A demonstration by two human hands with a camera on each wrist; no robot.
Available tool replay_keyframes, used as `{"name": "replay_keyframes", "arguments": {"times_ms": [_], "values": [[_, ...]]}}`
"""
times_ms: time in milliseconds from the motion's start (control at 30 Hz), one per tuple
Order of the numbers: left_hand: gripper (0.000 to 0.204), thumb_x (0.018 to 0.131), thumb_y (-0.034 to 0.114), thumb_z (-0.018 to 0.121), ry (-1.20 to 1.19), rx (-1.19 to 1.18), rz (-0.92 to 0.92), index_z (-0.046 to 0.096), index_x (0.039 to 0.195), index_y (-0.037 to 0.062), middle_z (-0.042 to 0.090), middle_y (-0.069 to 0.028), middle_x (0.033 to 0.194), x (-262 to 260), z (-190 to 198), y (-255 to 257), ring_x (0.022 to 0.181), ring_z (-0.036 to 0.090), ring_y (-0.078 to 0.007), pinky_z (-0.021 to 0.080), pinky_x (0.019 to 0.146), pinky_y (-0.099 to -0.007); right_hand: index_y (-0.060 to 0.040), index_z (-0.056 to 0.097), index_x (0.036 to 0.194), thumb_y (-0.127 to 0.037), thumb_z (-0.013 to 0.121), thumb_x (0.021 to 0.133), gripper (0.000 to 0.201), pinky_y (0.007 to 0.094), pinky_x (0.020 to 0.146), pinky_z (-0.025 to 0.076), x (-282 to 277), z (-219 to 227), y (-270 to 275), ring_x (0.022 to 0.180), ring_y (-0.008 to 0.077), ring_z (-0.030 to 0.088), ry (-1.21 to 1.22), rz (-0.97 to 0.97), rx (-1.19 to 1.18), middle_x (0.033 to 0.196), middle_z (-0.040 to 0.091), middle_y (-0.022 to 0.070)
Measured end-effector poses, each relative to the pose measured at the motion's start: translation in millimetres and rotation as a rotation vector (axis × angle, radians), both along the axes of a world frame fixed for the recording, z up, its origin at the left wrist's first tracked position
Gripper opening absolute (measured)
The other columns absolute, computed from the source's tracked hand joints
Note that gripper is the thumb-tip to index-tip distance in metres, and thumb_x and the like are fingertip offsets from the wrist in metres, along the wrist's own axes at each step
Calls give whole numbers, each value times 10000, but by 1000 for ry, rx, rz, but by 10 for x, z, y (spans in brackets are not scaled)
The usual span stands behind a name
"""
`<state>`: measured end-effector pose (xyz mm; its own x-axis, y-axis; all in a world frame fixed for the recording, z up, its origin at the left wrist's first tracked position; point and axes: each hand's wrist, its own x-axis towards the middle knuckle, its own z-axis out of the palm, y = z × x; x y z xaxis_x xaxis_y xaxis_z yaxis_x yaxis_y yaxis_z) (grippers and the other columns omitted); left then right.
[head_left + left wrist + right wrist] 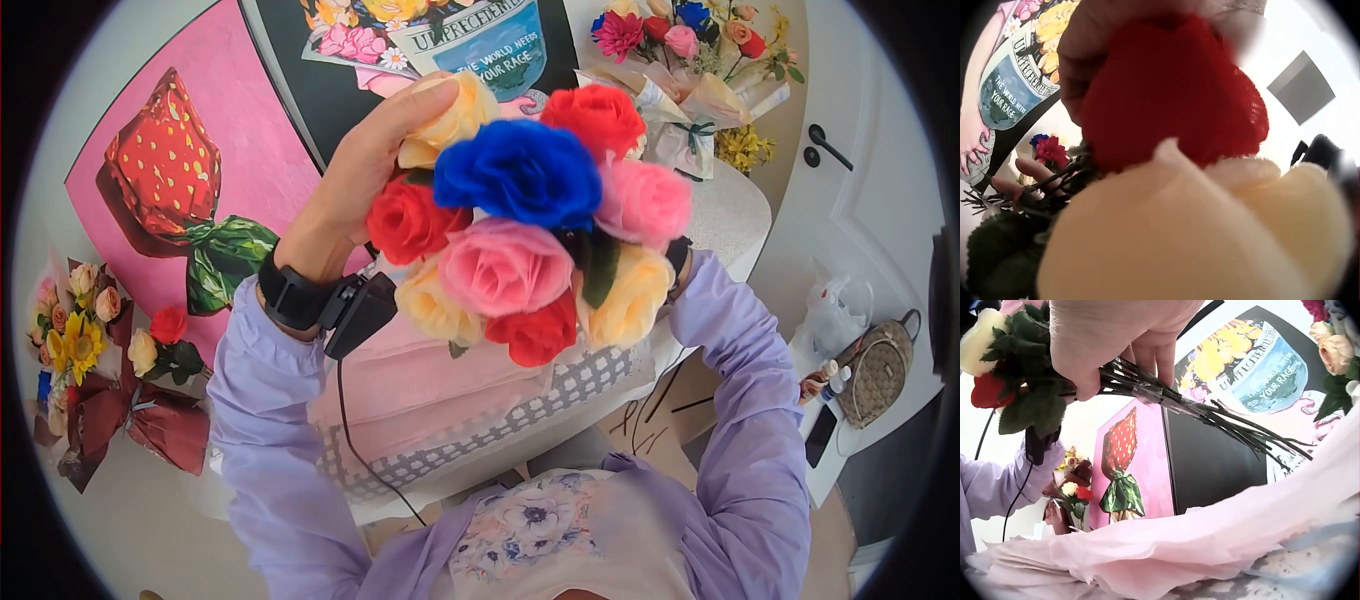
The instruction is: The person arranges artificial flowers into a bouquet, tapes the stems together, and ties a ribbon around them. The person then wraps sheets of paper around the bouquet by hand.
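A bunch of artificial roses is held up in front of the chest, with a blue rose (517, 175) at its middle and red, pink and cream ones around it. My left hand (345, 185) holds the cream rose (458, 122) at the upper left of the bunch, some fingers hidden behind it. In the left wrist view a red rose (1172, 100) covers much of that hand. Below the heads, my right hand (1116, 337) grips the dark stems (1166, 397), which have clear tape around them. Flowers hide this hand in the head view.
Pink wrapping paper (420, 385) lies on the table under the bunch. A wrapped bouquet (690, 100) stands at the back right, another (130, 400) at the left. Painted pictures lean behind. A cable (350, 430) hangs from the left wrist camera. A bag (880, 375) sits far right.
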<state>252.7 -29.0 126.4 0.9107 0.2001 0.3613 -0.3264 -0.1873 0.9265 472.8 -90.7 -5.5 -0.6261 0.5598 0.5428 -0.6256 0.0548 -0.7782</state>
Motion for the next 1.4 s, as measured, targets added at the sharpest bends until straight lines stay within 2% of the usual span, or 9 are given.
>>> {"name": "replay_keyframes", "arguments": {"times_ms": [400, 567, 667, 800, 900, 1000, 1167, 1200, 1400], "values": [[420, 860, 378, 514, -16, 149, 8, 504, 1087, 25, 575, -56, 973, -63, -77, -20, 876, 566, -102, 462, 758, -232, -49, 435, 1180, -148, 510, 869, 335, 308, 898, 433, 51, -186, -75, 993, 188, 532, -1, -69, -11, 1149, 505, 90], [409, 843, 317, 554, 134, 36, -171, 506, 1097, -1, 589, -55, 954, -108, -54, 116, 817, 583, -103, 476, 735, -232, -50, 437, 1181, -147, 511, 869, 335, 307, 900, 431, 50, -233, -188, 997, 188, 530, -16, -115, 9, 1150, 506, 89], [400, 840, 301, 565, 56, -151, -33, 508, 1090, -6, 597, -57, 941, -98, -132, 82, 786, 592, -108, 482, 717, -232, -50, 438, 1182, -147, 511, 869, 335, 307, 901, 430, -54, 84, 252, 1000, 189, 529, -22, -151, 26, 1151, 506, 89], [440, 830, 302, 580, 6, -184, -86, 483, 1128, -8, 581, -68, 1002, -109, -167, 172, 858, 581, -118, 469, 769, -242, -50, 439, 1183, -146, 512, 870, 335, 306, 902, 429, 110, -136, -134, 1004, 189, 528, -28, -190, 46, 1152, 507, 89], [586, 767, 273, 661, 8, -109, -193, 413, 1216, -8, 529, -82, 1122, -205, -181, 115, 1016, 524, -146, 415, 886, -269, -51, 440, 1183, -145, 513, 870, 335, 306, 903, 427, 123, -174, -162, 1006, 189, 527, -23, -221, 55, 1153, 507, 89], [1041, 570, 130, 810, 44, 252, -118, 150, 1370, 36, 377, -82, 1295, -237, -199, 63, 1199, 365, -165, 282, 1008, -294, -51, 441, 1184, -145, 513, 870, 336, 306, 904, 426, 111, -181, -106, 1009, 189, 526, -12, -249, 63, 1154, 508, 89], [1146, 546, 66, 805, 44, 421, -6, 31, 1392, 52, 354, -88, 1312, -284, -149, 9, 1208, 358, -183, 273, 1015, -304, -52, 442, 1185, -144, 514, 870, 336, 305, 905, 424, -257, 168, 544, 1014, 190, 524, 0, -291, 84, 1155, 509, 89], [1161, 544, 55, 801, 40, 428, 36, 9, 1393, 54, 356, -92, 1312, -275, -142, -3, 1210, 357, -190, 271, 1016, -308, -52, 442, 1185, -144, 514, 870, 336, 305, 906, 424, 111, -234, -136, 1015, 190, 524, 1, -304, 92, 1155, 509, 89], [1110, 574, 67, 782, 13, 286, 99, 32, 1393, 55, 381, -96, 1288, -197, -210, -53, 1184, 385, -190, 292, 1001, -308, -52, 444, 1186, -143, 515, 870, 336, 305, 908, 422, 39, -241, -162, 1020, 190, 521, 11, -385, 127, 1157, 510, 88]]}}
